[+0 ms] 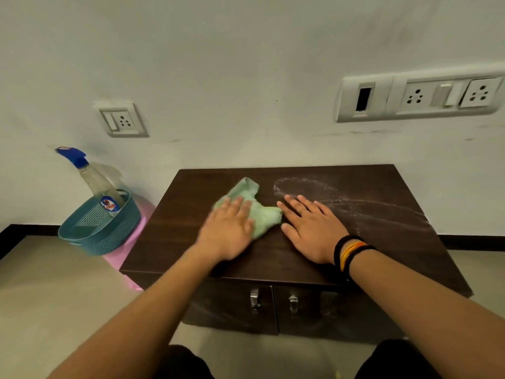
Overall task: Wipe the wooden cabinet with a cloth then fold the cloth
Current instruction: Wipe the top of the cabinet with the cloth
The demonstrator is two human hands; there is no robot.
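- A pale wall (pixel 246 64) stood behind a low dark wooden cabinet (pixel 191 228), which had two doors with metal handles (pixel 255 299) on its front.
- A crumpled green cloth (pixel 259 212) lay on the cabinet top, left of centre.
- The left hand (pixel 228 233) lay flat on the near left part of the cloth, fingers stretched out and not curled round it; the hand was blurred, so how firmly it pressed could not be told.
- The right hand (pixel 311 228) rested open, palm down on the bare wood just beside the cloth, its fingertips near the cloth's right edge.
- Black and orange bands (pixel 349 253) circled the right wrist.
- Whitish streaks (pixel 355 206) marked the top to the right of the hands.
- Left of the cabinet, a teal basket (pixel 98 231) held a spray bottle (pixel 93 179) with a blue trigger head.
- Sockets (pixel 121 120) were set in the wall above.
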